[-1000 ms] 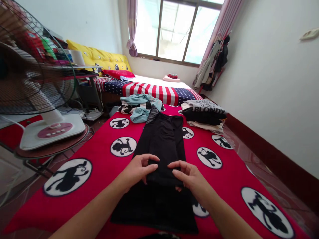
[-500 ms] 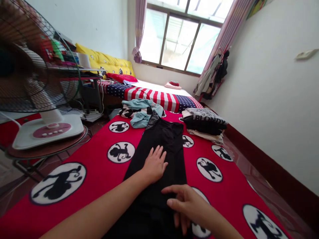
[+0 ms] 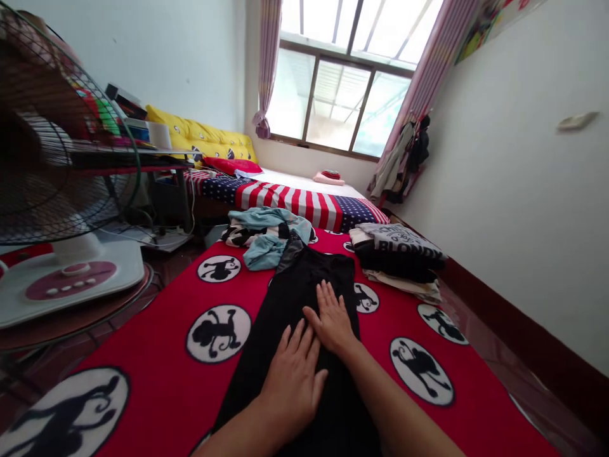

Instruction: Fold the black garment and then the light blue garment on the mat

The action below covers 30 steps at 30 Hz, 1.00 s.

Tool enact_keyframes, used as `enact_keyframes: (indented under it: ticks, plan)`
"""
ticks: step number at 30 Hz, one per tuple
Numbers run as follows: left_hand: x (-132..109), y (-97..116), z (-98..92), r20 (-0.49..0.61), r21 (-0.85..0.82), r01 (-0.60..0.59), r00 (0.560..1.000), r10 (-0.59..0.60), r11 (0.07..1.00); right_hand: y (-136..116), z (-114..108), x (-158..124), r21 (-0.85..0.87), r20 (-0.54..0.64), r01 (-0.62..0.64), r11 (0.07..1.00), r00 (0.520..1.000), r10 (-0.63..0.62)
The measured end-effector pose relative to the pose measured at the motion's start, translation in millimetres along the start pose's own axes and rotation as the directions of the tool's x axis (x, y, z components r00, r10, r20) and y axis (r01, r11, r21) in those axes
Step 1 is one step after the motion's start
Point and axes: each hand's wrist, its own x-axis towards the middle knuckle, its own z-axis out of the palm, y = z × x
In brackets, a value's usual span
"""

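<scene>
Black trousers [image 3: 304, 270] lie lengthwise on a red blanket [image 3: 166, 330] printed with white circles and dark monkey figures. Flat on the fabric, with fingers stretched out, rests my left hand [image 3: 295, 374]. My right hand [image 3: 333, 320] also lies flat on the black cloth, slightly farther up, its thumb close to the left fingertips. Neither hand grips anything. Past the top end of the trousers sits a rumpled light-blue garment [image 3: 266, 247] with a black-and-white piece beside it. A stack of folded clothes [image 3: 402, 251] stands to the right, a grey printed top uppermost.
At the left, a fan [image 3: 71, 273] stands on a round stool [image 3: 114, 311]. Behind it is a cluttered desk [image 3: 157, 155]. A second bed with a flag-pattern cover [image 3: 290, 197] lies under the window [image 3: 337, 95]. Clothes hang [image 3: 399, 158] by the right wall.
My right hand has come down from above the trousers and moved forward onto them. My left hand has shifted nearer to me, still flat. The view has tilted upward slightly.
</scene>
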Motion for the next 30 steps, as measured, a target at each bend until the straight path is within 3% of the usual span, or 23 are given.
enact_keyframes:
  ticks: [3,8,10,13,16,20,24,27,30]
  plan:
    - [-1.6,1.8,0.9,0.009,-0.029,0.018,1.0,-0.018,0.999,18.9,3.3,28.5,-0.064,-0.03,-0.12,0.991,0.993,0.118]
    - [2.2,-1.4,-9.1,-0.041,-0.153,0.05,0.998,-0.056,0.987,32.0,7.5,50.4,-0.112,-0.1,-0.198,0.974,0.977,0.188]
    - [15.6,-9.8,-17.2,-0.112,-0.229,0.095,0.986,-0.123,0.969,30.8,8.7,49.7,-0.142,-0.19,-0.189,0.972,0.969,0.16]
    - [50.4,-29.4,-25.3,-0.229,-0.316,0.183,0.937,-0.262,0.931,28.0,7.1,45.2,-0.199,-0.264,-0.071,0.977,0.964,0.016]
    - [88.6,-47.3,-23.5,-0.163,-0.37,0.305,0.909,-0.384,0.878,28.0,4.0,42.5,-0.207,-0.229,0.063,0.976,0.967,-0.111]
    - [115.1,-56.3,-12.4,-0.041,-0.412,0.443,0.864,-0.502,0.797,31.1,3.2,44.4,-0.117,-0.132,0.09,0.989,0.986,-0.105]
    - [111.4,-58.4,-2.4,-0.066,-0.467,0.47,0.826,-0.559,0.749,32.9,4.4,48.4,-0.06,-0.079,0.034,0.998,0.996,-0.039]
    - [104.7,-62.9,-0.1,-0.096,-0.477,0.458,0.821,-0.563,0.75,32.1,4.4,50.9,-0.056,-0.07,-0.007,0.998,0.998,0.003]
    - [102.3,-68.0,-2.2,-0.058,-0.466,0.477,0.824,-0.563,0.745,30.9,4.0,52.3,-0.06,-0.066,-0.041,0.997,0.997,0.037]
